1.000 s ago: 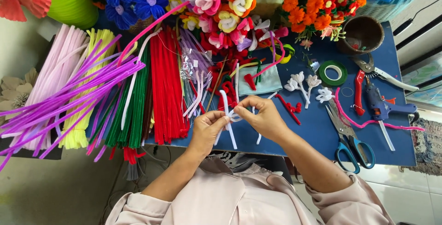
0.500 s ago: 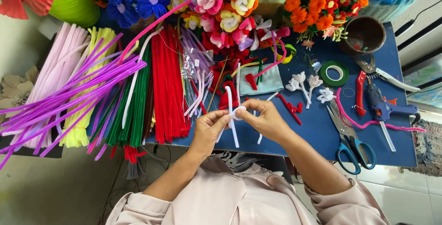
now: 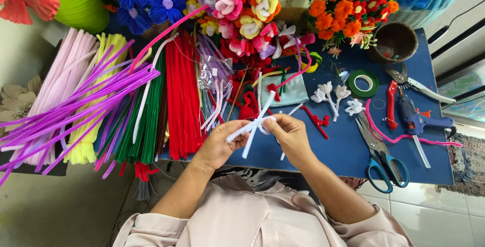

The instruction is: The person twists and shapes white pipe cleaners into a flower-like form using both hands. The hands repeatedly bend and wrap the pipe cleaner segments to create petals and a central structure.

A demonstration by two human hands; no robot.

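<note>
Blue table [image 3: 343, 151], white pipe cleaners [image 3: 255, 124] crossed, pinched between left hand [image 3: 218, 146], right hand [image 3: 290, 135] grips.

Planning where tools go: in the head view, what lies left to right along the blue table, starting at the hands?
Left hand → white pipe cleaners → right hand → blue-handled scissors → blue glue gun, all over the blue table.

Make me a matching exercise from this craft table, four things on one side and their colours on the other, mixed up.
Things:
1. Tape roll
2. Scissors
3. Glue gun
4. Pipe cleaners held in both hands

Colours:
A. white
B. blue handles
C. green
D. blue body

Pairs: 1-C, 2-B, 3-D, 4-A
</note>
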